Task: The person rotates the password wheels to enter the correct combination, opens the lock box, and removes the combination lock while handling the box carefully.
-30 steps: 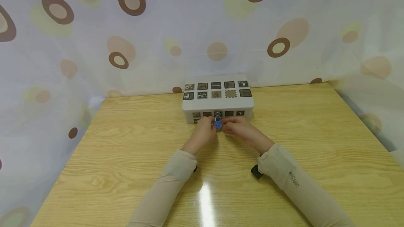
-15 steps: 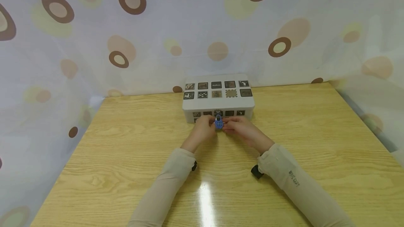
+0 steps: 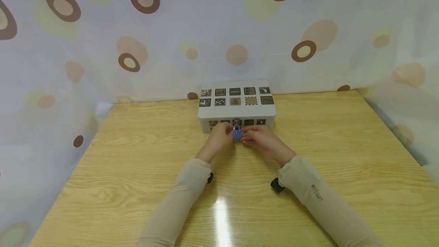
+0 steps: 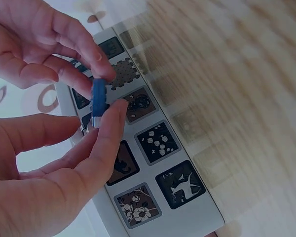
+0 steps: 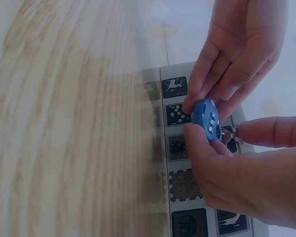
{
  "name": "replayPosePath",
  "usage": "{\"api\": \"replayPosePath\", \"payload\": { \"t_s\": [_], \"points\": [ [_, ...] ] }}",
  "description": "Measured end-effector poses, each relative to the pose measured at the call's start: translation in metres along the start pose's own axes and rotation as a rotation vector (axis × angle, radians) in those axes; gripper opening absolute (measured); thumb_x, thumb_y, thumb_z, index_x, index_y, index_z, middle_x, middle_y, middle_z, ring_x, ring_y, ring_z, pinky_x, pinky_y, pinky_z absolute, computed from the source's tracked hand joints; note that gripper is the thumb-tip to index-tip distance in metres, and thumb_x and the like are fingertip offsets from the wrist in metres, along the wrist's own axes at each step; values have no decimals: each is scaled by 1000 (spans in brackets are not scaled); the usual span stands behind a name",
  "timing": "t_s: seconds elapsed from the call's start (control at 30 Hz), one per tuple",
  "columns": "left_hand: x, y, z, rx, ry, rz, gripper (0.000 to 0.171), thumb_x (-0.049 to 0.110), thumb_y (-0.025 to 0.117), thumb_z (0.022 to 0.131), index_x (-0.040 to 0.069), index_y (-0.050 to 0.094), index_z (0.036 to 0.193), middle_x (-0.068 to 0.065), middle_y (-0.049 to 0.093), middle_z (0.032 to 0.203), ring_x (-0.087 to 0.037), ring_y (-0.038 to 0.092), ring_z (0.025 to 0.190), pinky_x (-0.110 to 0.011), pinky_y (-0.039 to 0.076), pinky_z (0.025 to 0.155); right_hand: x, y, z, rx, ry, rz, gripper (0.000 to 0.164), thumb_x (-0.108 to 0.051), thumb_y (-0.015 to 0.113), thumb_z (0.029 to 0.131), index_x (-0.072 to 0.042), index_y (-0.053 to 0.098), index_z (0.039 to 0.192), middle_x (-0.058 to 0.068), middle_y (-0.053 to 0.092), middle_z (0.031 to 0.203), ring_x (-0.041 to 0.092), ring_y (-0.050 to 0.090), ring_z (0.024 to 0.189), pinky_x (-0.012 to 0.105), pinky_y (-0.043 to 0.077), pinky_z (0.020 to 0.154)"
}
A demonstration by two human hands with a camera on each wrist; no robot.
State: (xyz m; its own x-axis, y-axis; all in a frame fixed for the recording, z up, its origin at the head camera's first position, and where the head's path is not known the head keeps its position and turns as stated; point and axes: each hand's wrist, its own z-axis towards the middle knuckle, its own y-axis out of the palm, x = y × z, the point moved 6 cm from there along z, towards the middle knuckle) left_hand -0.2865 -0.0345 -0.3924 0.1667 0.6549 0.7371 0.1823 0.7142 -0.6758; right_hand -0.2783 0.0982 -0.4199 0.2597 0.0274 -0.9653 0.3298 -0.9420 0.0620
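Observation:
A small blue combination padlock (image 3: 237,133) with number dials sits between the two hands, shackle upward, at the middle front of a white tin box (image 3: 236,112). The left hand (image 3: 218,139) holds the padlock from the left, its fingertips at the lock's side. From the other side the right hand (image 3: 265,140) holds it too, with fingertips on the body (image 5: 205,117). One right finger reaches to the metal latch (image 5: 234,132) on the box's front. In the left wrist view the padlock (image 4: 98,96) shows edge-on. The shackle is partly hidden there by fingers.
The box, printed with dark picture squares, stands at the back of a wood-grain table (image 3: 137,163). Behind it hangs a pale curtain (image 3: 205,29) with brown and yellow circles. A black wrist strap (image 3: 277,185) shows below the right sleeve.
Both hands stay at the padlock in front of the box. The left hand has shifted slightly left and the padlock has tilted a little. The head view has moved slightly.

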Motion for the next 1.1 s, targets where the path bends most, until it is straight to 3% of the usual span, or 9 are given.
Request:
{"api": "replayPosePath", "payload": {
  "t_s": [0.4, 1.1],
  "points": [
    [-6, 0, 3, 21, -31, -59, 25, -6, 56, 87, -11, 60, 110, -21, 64, 100, -30, 62, 94, -33, 52, 80, 1, 4, 9, 24, 26, 11, 43, -5, 44, 99, 20, 38, 133, 9, 59, 93, 8, 59, 78, 20, 52, 74],
    [-6, 0, 2, -7, -53, -111, 27, -4, 58, 86, -9, 59, 112, -18, 62, 97, -26, 59, 88, -28, 49, 73, 2, 7, 18, 54, 46, 17, 36, -10, 46, 100, 18, 46, 123, -1, 56, 82, 5, 53, 68, 18, 46, 63]
  ]
}}
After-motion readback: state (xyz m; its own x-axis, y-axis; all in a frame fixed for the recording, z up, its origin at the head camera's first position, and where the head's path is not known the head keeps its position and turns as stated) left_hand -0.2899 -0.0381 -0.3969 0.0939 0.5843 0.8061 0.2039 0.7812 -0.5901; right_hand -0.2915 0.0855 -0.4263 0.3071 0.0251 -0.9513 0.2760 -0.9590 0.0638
